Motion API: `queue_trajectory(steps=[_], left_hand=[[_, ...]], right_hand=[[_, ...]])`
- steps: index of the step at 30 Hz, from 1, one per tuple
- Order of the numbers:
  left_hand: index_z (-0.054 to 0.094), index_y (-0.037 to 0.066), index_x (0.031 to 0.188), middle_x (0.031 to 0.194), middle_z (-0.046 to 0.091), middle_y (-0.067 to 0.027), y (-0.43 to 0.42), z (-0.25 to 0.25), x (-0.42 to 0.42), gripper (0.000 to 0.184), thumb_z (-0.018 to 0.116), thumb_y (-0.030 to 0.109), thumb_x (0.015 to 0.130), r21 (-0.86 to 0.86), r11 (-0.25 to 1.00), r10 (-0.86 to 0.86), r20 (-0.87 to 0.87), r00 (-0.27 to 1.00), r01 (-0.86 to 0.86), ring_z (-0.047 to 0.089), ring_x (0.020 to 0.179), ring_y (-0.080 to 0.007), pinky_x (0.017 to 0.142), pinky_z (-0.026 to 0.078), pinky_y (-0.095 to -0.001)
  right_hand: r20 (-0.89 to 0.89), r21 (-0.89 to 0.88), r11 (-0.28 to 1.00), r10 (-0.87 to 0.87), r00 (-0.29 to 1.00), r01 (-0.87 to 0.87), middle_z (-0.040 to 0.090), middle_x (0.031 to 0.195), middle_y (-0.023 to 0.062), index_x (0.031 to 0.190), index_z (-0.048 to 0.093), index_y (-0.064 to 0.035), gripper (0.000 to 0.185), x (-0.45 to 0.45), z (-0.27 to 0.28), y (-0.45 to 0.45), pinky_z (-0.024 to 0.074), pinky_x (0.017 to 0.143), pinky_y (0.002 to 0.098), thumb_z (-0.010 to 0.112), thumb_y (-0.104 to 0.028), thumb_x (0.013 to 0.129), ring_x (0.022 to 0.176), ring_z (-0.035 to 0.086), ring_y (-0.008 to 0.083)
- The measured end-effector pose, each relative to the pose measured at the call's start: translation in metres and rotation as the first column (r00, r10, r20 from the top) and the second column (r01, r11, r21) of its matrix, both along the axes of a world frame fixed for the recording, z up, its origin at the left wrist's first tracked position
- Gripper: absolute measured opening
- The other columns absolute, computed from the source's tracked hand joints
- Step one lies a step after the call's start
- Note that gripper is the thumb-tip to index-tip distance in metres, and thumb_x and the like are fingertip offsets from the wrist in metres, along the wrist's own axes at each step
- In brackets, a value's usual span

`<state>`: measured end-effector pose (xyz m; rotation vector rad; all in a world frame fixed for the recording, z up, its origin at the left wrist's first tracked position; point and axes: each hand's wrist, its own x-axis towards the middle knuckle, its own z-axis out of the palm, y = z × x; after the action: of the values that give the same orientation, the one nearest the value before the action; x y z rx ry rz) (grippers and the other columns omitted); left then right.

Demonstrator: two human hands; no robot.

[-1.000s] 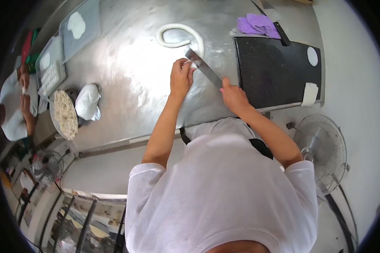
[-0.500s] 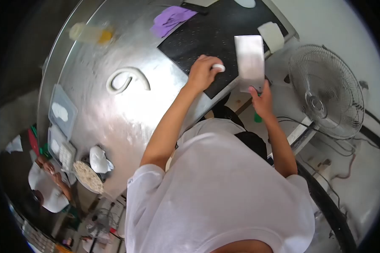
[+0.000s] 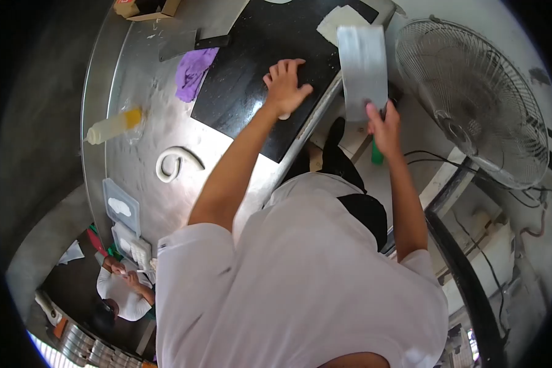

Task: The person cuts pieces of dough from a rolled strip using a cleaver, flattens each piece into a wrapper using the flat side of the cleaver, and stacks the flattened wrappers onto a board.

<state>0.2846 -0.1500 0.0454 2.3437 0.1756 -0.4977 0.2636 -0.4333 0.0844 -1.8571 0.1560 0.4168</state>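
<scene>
Lower on the black board [image 3: 239, 92] than in the earlier frame, the white dough piece [image 3: 284, 116] now shows at the heel of the left hand [image 3: 286, 92], whose fingers have spread wide, gripping nothing. Uneven palm pressure could squash it lopsided. Closed round the cleaver [image 3: 362, 73], the right hand [image 3: 383, 127] holds it raised; a careless swing could clip the fan [image 3: 457, 132]. Farther left, the dough coil [image 3: 161, 164] lies on the surface [image 3: 159, 116], apart from both hands.

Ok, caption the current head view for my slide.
Left hand spread over flat black board; right hand holding wide metal cleaver.
</scene>
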Motion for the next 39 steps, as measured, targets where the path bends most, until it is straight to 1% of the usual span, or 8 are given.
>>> queue_trajectory(steps=[4,8,10,16,23,30,34,39], left_hand=[[0.042,0.010,0.152,0.162,0.027,-0.0185,-0.009,-0.033,-0.009,0.095,0.072,0.063,0.077,0.362,0.926,-0.247,0.370,0.896,0.106,0.018,0.152,-0.0389,0.121,0.011,-0.0626],[0.040,0.010,0.155,0.170,0.013,-0.0186,-0.014,-0.023,-0.014,0.106,0.065,0.078,0.077,0.348,0.921,-0.265,0.223,0.938,0.177,0.005,0.158,-0.0378,0.123,0.003,-0.0620],[0.044,0.010,0.152,0.170,0.014,-0.0187,-0.017,-0.020,-0.017,0.108,0.063,0.082,0.075,0.344,0.911,-0.310,0.216,0.926,0.225,0.006,0.158,-0.0369,0.123,0.005,-0.0618],[0.057,0.006,0.137,0.165,0.028,-0.0195,-0.018,-0.039,-0.022,0.101,0.064,0.083,0.073,0.174,0.965,-0.253,0.408,0.877,0.197,0.023,0.153,-0.0374,0.121,0.014,-0.0589],[0.059,0.004,0.127,0.161,0.037,-0.0186,-0.011,-0.032,-0.016,0.086,0.071,0.069,0.072,0.141,0.967,-0.254,0.610,0.751,0.212,0.032,0.149,-0.0373,0.119,0.019,-0.0584],[0.052,0.001,0.129,0.153,0.035,-0.0299,-0.006,-0.023,0.030,0.067,0.073,0.047,0.085,-0.327,0.913,0.405,0.659,0.634,-0.243,0.035,0.142,-0.0460,0.113,0.025,-0.0603],[0.044,0.001,0.143,0.157,0.030,-0.0309,-0.001,-0.037,-0.027,0.083,0.071,0.055,0.087,0.282,0.956,-0.258,0.659,0.706,0.085,0.028,0.147,-0.0445,0.116,0.022,-0.0599],[0.038,-0.001,0.146,0.155,0.031,-0.0304,0.019,-0.021,0.033,0.078,0.070,0.045,0.092,-0.230,0.946,0.323,0.711,0.624,-0.227,0.029,0.146,-0.0441,0.116,0.023,-0.0591]], right_hand=[[0.044,0.390,0.921,-0.051,0.998,0.030,0.058,0.076,0.0040,0.107,0.062,-0.0012,0.032,0.082,-0.018,0.021,0.0411,0.050,0.0296,0.059,-0.033,0.106,0.054,0.050,0.0109],[-0.021,-0.046,0.995,-0.084,0.996,0.083,0.059,0.074,0.0067,0.098,0.060,-0.0008,0.039,0.130,-0.108,0.015,0.0435,0.049,0.0308,0.063,-0.039,0.103,0.052,0.052,0.0127],[-0.050,-0.312,0.950,-0.047,0.998,0.029,0.059,0.073,0.0076,0.096,0.060,-0.0009,0.042,0.142,-0.103,0.018,0.0442,0.049,0.0310,0.064,-0.042,0.103,0.051,0.053,0.0133],[-0.050,-0.032,0.964,-0.264,0.963,0.263,0.058,0.065,0.0083,0.093,0.061,0.0015,0.051,0.136,-0.063,0.040,0.0425,0.047,0.0351,0.066,-0.049,0.099,0.048,0.055,0.0169],[-0.123,-0.288,0.950,-0.158,0.980,0.117,0.057,0.063,0.0061,0.097,0.064,0.0015,0.051,0.083,-0.027,0.048,0.0433,0.048,0.0337,0.064,-0.049,0.100,0.050,0.054,0.0160],[-0.100,-0.294,0.929,-0.265,0.959,0.226,0.052,0.058,0.0042,0.083,0.055,-0.0040,0.054,-0.054,-0.006,0.017,0.0408,0.043,0.0318,0.062,-0.054,0.101,0.045,0.052,0.0147],[-0.220,-0.345,0.923,-0.255,0.942,0.170,0.062,0.068,0.0075,0.102,0.067,0.0010,0.055,-0.106,-0.017,0.000,0.0459,0.052,0.0346,0.068,-0.054,0.097,0.054,0.058,0.0158],[-0.072,-0.193,0.975,0.100,0.992,-0.113,0.074,0.096,0.0149,0.112,0.072,-0.0003,0.058,-0.102,-0.034,0.024,0.0530,0.078,0.0389,0.073,-0.054,0.091,0.085,0.069,0.0244]])
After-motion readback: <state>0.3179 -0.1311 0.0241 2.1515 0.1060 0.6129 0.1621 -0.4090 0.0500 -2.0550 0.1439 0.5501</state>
